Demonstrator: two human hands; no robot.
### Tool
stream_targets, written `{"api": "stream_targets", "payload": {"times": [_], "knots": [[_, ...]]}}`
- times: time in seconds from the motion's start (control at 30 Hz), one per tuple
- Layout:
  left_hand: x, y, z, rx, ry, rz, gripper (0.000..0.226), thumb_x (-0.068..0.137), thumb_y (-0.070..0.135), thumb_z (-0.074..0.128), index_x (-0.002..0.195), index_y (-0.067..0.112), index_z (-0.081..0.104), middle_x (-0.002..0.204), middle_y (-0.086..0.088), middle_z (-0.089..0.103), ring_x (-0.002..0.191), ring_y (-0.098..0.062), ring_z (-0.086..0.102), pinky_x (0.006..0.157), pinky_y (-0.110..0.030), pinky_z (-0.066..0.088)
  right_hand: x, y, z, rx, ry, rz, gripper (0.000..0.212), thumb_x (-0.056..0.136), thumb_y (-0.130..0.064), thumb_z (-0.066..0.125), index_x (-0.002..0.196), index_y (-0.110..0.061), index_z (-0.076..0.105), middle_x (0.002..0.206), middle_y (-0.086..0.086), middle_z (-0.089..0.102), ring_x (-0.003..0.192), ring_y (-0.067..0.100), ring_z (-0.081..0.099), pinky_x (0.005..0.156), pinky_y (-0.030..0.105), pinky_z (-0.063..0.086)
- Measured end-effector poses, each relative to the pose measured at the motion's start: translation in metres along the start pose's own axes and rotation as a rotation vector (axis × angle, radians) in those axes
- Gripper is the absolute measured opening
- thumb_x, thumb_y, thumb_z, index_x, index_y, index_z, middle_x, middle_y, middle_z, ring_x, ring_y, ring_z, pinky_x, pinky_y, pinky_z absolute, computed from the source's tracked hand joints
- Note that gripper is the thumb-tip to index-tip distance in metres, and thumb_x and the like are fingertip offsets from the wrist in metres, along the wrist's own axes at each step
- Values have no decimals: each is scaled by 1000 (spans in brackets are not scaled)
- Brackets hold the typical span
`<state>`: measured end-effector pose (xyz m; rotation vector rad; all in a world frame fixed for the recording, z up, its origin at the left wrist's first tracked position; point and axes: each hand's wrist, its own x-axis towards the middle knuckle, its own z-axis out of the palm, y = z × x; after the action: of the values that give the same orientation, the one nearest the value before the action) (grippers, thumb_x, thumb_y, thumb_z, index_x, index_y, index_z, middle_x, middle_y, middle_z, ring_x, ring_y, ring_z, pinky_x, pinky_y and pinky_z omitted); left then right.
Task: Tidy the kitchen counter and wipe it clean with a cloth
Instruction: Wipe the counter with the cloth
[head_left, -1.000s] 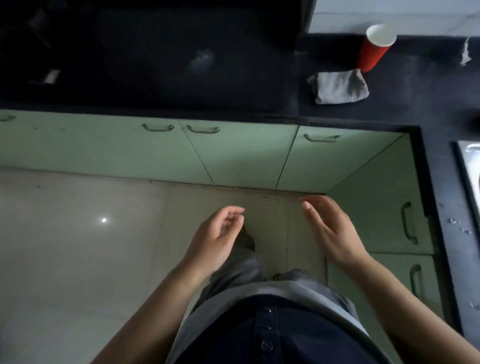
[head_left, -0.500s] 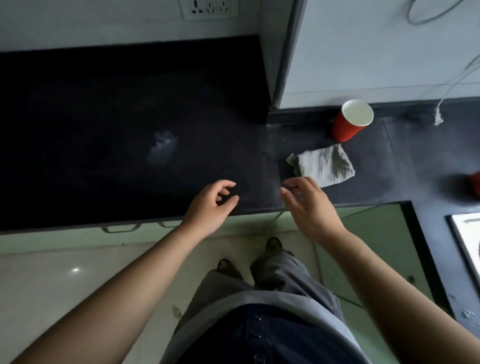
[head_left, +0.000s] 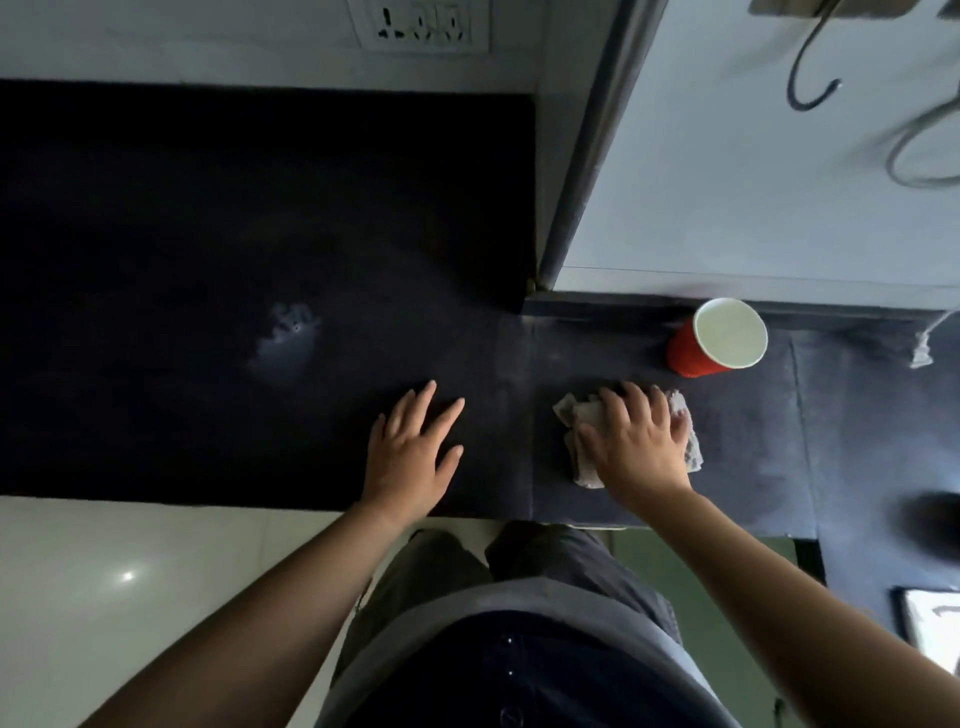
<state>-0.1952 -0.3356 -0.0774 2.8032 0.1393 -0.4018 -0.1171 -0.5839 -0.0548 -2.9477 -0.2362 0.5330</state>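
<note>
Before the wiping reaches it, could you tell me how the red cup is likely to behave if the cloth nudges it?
The red cup looks like thin disposable paper and seems empty, so it is probably very light. It would likely slide or tip easily if the cloth under the right hand bumps it. Once over, its tapered shape would probably roll in a curve.

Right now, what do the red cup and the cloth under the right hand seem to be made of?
The red cup looks like paper or thin plastic: matte red wall, plain white inside, thin rim. I cannot tell which. The cloth under the right hand looks like woven cotton towelling: pale grey, rough looped surface, soft crumpled folds.
</note>
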Motion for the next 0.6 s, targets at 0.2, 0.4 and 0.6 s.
{"api": "stream_targets", "payload": {"times": [0.2,0.4,0.6], "knots": [[0,3,2,-40,16,-28,55,87,46,34,140,35,34,155,-3,22,142,-27,21,107,-55,25,-3,-3,9,12,13,-58,71,80,-59,31,126,-9,50,132,14,50,122,38,34,89,60,36],[-1,5,5,-49,36,-46,55,86,47,33,140,35,34,156,-2,21,142,-27,19,109,-53,21,-3,13,4,60,59,-149,70,80,-63,34,128,-15,49,139,9,44,128,30,25,97,57,30],[-2,10,6,-64,50,-72,55,86,45,32,141,35,33,156,-2,20,143,-26,17,110,-54,18,-12,13,4,62,52,-61,72,75,-69,33,129,-25,49,142,14,40,133,34,22,97,60,28]]}}
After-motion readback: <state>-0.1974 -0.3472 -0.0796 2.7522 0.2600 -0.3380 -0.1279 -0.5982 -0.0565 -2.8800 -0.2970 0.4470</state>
